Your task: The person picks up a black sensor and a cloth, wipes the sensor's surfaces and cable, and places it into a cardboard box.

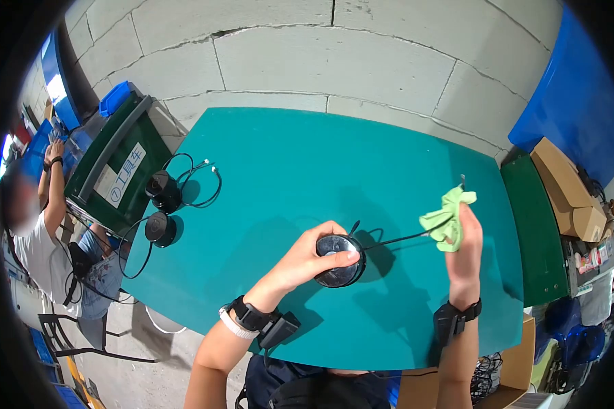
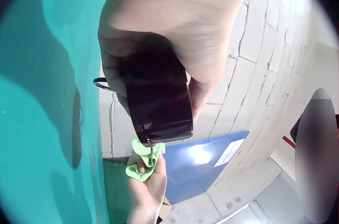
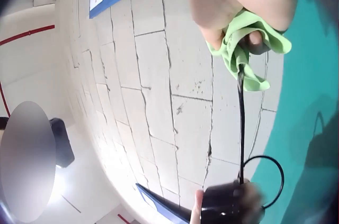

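My left hand (image 1: 300, 262) grips a black round device (image 1: 334, 276), its thumb across the shiny top face. In the left wrist view the device's dark side wall (image 2: 159, 97) fills the space between thumb and fingers. A thin black cable (image 1: 397, 240) runs from it to the right, stretched nearly straight. My right hand (image 1: 465, 255) pinches a light green cloth (image 1: 450, 211) around this cable, with the cable's end tip (image 1: 463, 178) poking out above. In the right wrist view the cable (image 3: 242, 129) enters the folded cloth (image 3: 238, 49), and a loop of cord curves beside the device.
Two more black devices (image 1: 162, 191) (image 1: 160, 229) with coiled cables sit at the left of the green table (image 1: 286, 170). A green tool cart (image 1: 116, 170) and another person (image 1: 37, 225) are beyond that edge. Cardboard boxes (image 1: 569, 191) stand at the right, near a block wall (image 1: 286, 61).
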`<state>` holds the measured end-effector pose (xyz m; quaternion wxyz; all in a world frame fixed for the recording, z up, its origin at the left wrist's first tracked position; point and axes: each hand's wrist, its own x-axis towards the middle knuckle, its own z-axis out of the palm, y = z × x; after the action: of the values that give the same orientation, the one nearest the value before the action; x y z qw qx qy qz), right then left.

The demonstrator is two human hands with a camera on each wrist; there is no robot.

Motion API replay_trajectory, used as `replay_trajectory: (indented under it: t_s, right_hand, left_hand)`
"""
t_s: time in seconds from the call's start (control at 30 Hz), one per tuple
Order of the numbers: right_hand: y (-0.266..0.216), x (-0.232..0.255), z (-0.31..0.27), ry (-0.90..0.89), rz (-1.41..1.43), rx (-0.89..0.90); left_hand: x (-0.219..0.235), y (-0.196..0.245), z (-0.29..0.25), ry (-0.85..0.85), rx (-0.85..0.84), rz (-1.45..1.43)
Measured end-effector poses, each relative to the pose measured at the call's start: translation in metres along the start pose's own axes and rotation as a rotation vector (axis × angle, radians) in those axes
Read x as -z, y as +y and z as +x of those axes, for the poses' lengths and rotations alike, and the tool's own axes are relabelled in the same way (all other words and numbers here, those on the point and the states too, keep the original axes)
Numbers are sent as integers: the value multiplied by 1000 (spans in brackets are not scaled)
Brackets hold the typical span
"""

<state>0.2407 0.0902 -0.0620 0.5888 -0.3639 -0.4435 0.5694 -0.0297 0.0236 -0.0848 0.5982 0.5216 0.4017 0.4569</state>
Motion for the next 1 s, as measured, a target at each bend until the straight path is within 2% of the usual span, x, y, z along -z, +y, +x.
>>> replay_trajectory:
  t_s: [0.1,0.17,0.2,0.27,0.43,0.53,0.6,0.73,0.83,0.9,1.0]
  right_hand:
    - [-3,23,4,39,-3,-3]
    - [8,31,9,125,-1070,787]
    - [5,28,9,124,-1071,787]
    - [-3,19,8,196,-78,123]
    - [0,20,7,215,-137,200]
    - [0,23,4,183,-14,88]
    - [1,16,8,184,-52,159]
    - [5,16,9,141,-135,189]
    - [2,28,9,198,-198,214]
    - [7,47,14,341,-161,264]
    - [10,52,17,280,-270,263]
  left_hand:
    - [-1,0,0,6,32,74]
    - [-1,-4,1,11,35,86]
    - [-1,-5,2,19,36,101]
    - [1,-5,2,44,42,71]
    - [4,-2,3,170,74,-47]
    - [6,2,2,229,89,-82]
    - [8,-1,3,252,92,-77]
    - [11,-2,3,303,94,-118]
    - [13,-6,4,396,4,-205]
    - [14,-6,6,479,-48,-313]
    - [17,-3,5,556,-93,-326]
